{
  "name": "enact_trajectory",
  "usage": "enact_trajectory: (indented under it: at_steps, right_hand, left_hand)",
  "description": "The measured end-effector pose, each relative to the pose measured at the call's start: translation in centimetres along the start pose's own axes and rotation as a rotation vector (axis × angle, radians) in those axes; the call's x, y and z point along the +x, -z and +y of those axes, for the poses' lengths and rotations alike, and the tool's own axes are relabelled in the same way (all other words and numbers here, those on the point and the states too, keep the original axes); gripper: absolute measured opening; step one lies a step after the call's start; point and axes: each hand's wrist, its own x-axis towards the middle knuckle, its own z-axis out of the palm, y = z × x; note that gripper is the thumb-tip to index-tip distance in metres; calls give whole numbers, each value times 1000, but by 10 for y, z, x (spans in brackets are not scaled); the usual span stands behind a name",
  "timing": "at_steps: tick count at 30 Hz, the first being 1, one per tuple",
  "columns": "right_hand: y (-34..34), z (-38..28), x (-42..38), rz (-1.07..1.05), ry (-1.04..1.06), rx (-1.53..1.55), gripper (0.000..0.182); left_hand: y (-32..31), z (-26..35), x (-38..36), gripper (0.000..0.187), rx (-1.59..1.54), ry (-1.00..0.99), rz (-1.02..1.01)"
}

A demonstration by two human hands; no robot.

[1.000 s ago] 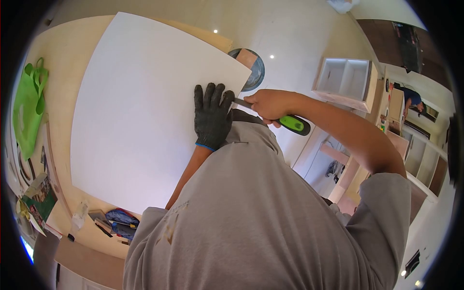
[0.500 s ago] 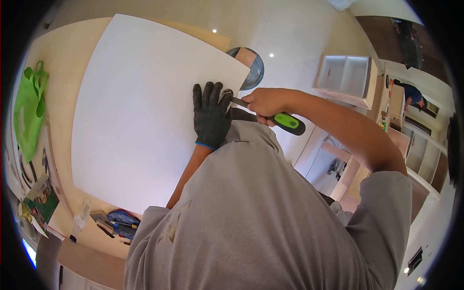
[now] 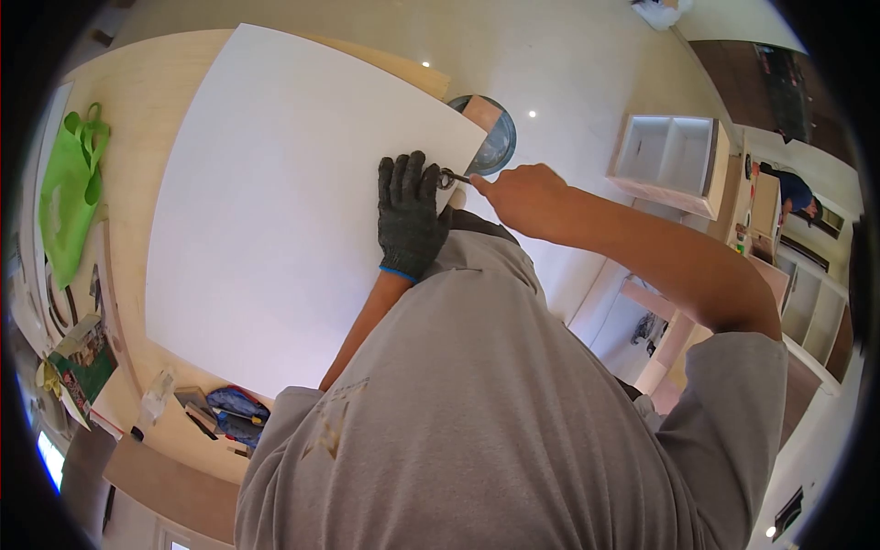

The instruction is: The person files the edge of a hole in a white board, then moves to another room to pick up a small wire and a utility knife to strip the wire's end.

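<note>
A large white board (image 3: pixel 275 192) lies on a light wooden work surface in front of me. My left hand (image 3: pixel 410 215), in a dark glove with a blue cuff, rests flat on the board near its right edge, fingers stretched out. Close beside those fingertips is the rounded dark metal head of a hammer-like hand tool (image 3: pixel 447 178), right at the board's edge. Bare and closed, my right hand (image 3: pixel 530 202) grips the tool's shank; the handle is hidden behind the hand and forearm.
A green bag (image 3: pixel 73 202) lies at the far left, with a box (image 3: pixel 84 359) and a blue cloth item (image 3: pixel 236 412) nearer me. Beyond the board's corner sits a round bucket (image 3: pixel 500 147). An open cabinet (image 3: pixel 669 160) stands at right; another person (image 3: pixel 796 192) bends farther back.
My right hand has moved up and slightly right, turning so that the green and black handle is out of sight. My left hand stays flat on the board.
</note>
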Motion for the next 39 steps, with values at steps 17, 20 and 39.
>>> enact_trajectory:
  at_steps: [17,20,39]
  right_hand:
    - [-5,-12,-13,-27,-128,79,76]
    - [-16,-7,-14,25,-99,153,76]
    - [-60,-14,-3,259,-68,153,52]
  left_hand:
    - [2,-1,-1,68,12,12,-41]
    - [3,1,-1,67,22,15,-26]
    - [1,3,-2,65,32,-32,49]
